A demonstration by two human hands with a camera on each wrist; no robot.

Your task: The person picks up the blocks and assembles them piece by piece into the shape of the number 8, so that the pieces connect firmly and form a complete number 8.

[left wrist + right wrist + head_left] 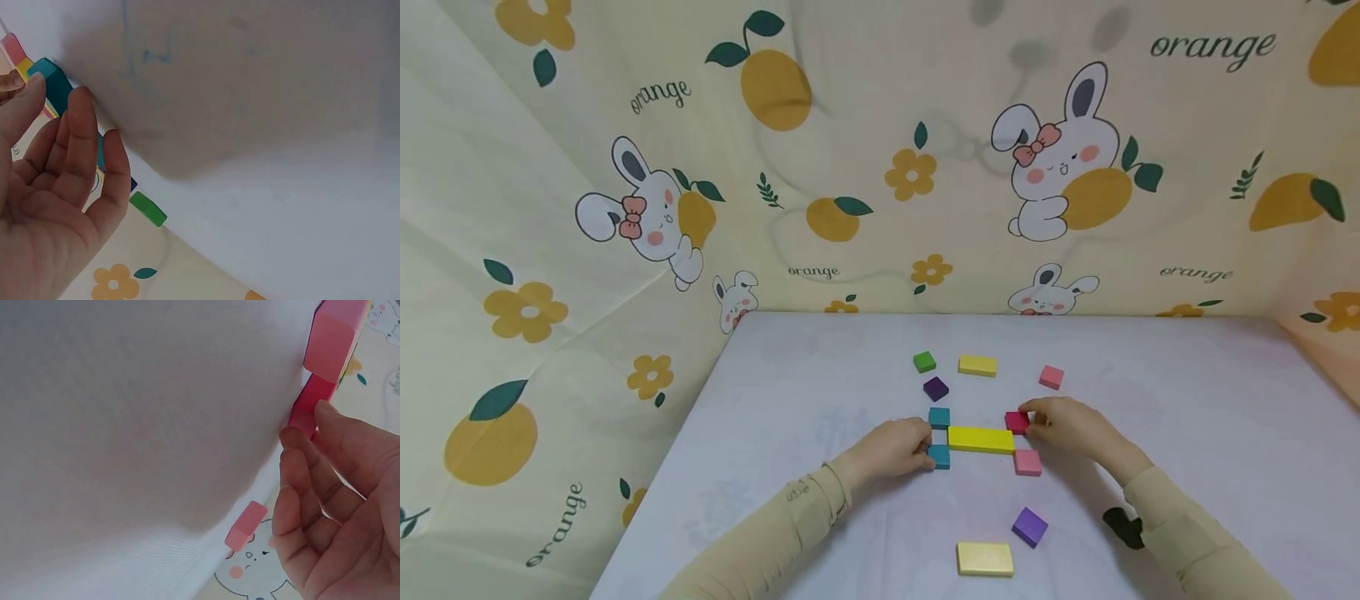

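A long yellow block point(981, 440) lies between two teal blocks on its left and a crimson and a pink block on its right. My left hand point(891, 448) holds the nearer teal block point(55, 84) between thumb and fingers, curled beside its left side. The farther teal block point(939, 417) sits just beyond those fingertips, partly hidden in the left wrist view. With thumb and index finger, my right hand point(1067, 423) pinches the crimson block point(311, 403) at the yellow block's far right corner. The pink block point(1027, 462) rests at the near right corner.
Behind lie a green block point(924, 362), a dark purple block point(936, 388), a yellow block point(977, 366) and another pink block point(1051, 377). Nearer are a purple block point(1030, 527) and a pale yellow block point(985, 559). A patterned curtain point(880, 167) borders the white table point(805, 367).
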